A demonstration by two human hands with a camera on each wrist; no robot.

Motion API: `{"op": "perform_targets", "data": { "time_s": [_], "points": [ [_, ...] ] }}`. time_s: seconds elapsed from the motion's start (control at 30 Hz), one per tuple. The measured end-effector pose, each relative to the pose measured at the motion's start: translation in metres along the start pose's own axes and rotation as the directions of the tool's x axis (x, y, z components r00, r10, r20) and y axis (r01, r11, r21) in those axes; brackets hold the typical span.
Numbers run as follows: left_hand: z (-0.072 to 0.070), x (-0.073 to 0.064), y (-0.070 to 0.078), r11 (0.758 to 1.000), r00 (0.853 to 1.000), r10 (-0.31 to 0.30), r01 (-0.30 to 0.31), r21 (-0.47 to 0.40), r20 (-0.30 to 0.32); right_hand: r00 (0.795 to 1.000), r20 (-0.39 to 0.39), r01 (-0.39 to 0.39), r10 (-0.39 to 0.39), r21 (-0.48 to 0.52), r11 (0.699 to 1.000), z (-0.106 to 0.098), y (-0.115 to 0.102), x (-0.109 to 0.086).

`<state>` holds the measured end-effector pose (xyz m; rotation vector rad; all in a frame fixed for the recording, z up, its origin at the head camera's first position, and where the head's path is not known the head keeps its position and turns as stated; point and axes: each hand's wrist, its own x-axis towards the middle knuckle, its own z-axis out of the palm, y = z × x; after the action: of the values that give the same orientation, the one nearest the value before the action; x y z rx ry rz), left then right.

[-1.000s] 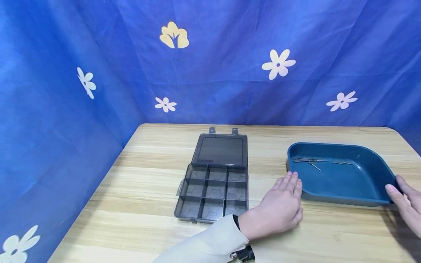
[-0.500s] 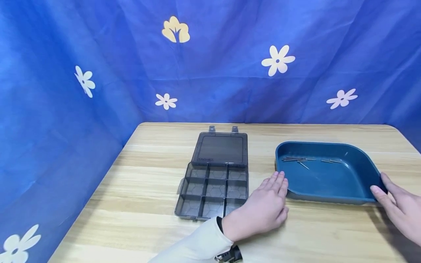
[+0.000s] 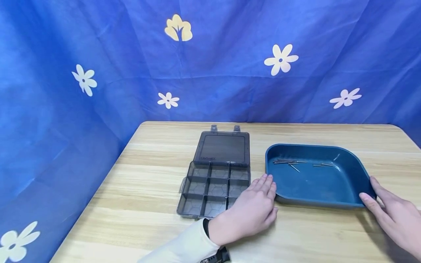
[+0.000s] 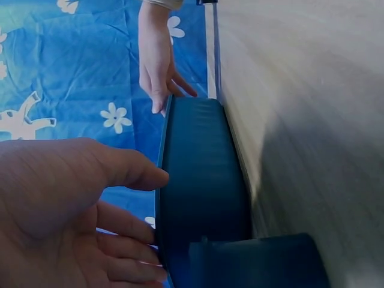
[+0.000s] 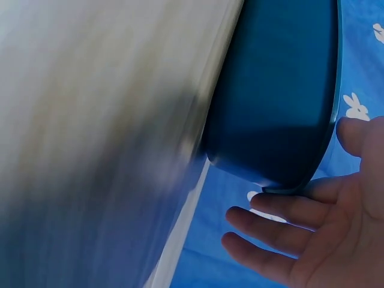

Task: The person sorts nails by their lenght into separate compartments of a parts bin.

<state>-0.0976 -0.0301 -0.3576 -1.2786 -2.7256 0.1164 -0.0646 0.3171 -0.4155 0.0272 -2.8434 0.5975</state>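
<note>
A dark blue tray lies on the table, with several thin metal nails on its floor, mostly toward the far left. My left hand rests against the tray's left near corner, fingers extended together. At the opposite end, my right hand touches the right near corner, thumb and forefinger spread about it. In the right wrist view the fingers are nearly straight beside the tray wall. Left of the tray stands a grey translucent compartment box, lid folded back; my left hand and forearm hide its near right part.
The wooden table ends at a back edge before a blue curtain with white flowers. A second blue curtain side hangs at the left. The box's lid lies flat behind its compartments.
The tray has slid left across the table toward the compartment box, with both hands moving along at its ends. The nails travelled with it. The box stays in place.
</note>
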Motion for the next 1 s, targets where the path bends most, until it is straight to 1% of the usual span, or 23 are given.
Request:
{"op": "perform_targets", "data": {
  "time_s": [0.13, 0.3, 0.4, 0.47, 0.5, 0.57, 0.6, 0.67, 0.73, 0.8, 0.87, 0.93, 1.0],
  "points": [
    [-0.001, -0.006, -0.002, 1.000, 1.000, -0.001, 0.001, 0.002, 0.002, 1.000, 0.017, 0.016, -0.016, 0.011, 1.000, 0.001, -0.006, -0.002],
    [-0.002, -0.012, -0.004, 1.000, 1.000, -0.004, 0.004, 0.006, 0.011, 0.999, 0.034, 0.022, -0.022, 0.004, 1.000, 0.003, -0.008, -0.005],
    [-0.004, -0.013, -0.008, 1.000, 1.000, 0.021, -0.022, 0.009, 0.005, 0.999, 0.017, 0.029, -0.029, 0.013, 0.999, 0.002, -0.007, -0.008],
    [-0.008, -0.013, -0.014, 0.999, 0.999, 0.041, -0.040, -0.023, 0.016, 0.999, 0.005, 0.038, -0.038, 0.026, 0.999, 0.001, -0.007, -0.009],
    [-0.010, -0.014, -0.018, 0.997, 0.999, 0.049, -0.047, -0.053, 0.020, 0.999, -0.001, 0.044, -0.044, 0.032, 0.999, 0.001, -0.008, -0.009],
    [-0.015, -0.015, -0.030, 0.989, 0.999, 0.050, -0.047, -0.142, 0.019, 0.999, 0.001, 0.043, -0.043, 0.029, 0.999, -0.003, -0.009, -0.007],
    [-0.019, -0.016, -0.037, 0.982, 0.999, 0.036, -0.032, -0.188, 0.018, 0.999, -0.008, 0.052, -0.052, 0.031, 0.998, -0.005, -0.010, -0.005],
    [-0.023, -0.020, -0.055, 0.962, 1.000, -0.017, 0.016, -0.271, -0.004, 0.996, -0.031, 0.082, -0.081, 0.025, 0.996, -0.011, -0.013, 0.000],
    [-0.024, -0.028, -0.075, 0.944, 0.994, -0.099, 0.083, -0.320, -0.037, 0.990, -0.068, 0.126, -0.124, 0.019, 0.992, -0.017, -0.018, 0.007],
    [-0.022, -0.038, -0.092, 0.928, 0.980, -0.190, 0.159, -0.336, -0.061, 0.978, -0.108, 0.178, -0.177, 0.003, 0.984, -0.022, -0.025, 0.016],
    [-0.016, -0.049, -0.107, 0.909, 0.962, -0.266, 0.227, -0.348, -0.068, 0.972, -0.102, 0.209, -0.210, -0.020, 0.978, -0.026, -0.036, 0.025],
    [-0.008, -0.060, -0.117, 0.890, 0.944, -0.322, 0.280, -0.360, -0.064, 0.969, -0.081, 0.232, -0.233, -0.030, 0.972, -0.026, -0.047, 0.034],
    [0.001, -0.071, -0.124, 0.871, 0.931, -0.362, 0.320, -0.372, -0.048, 0.957, -0.066, 0.281, -0.282, -0.036, 0.959, -0.023, -0.057, 0.043]
  ]
}}
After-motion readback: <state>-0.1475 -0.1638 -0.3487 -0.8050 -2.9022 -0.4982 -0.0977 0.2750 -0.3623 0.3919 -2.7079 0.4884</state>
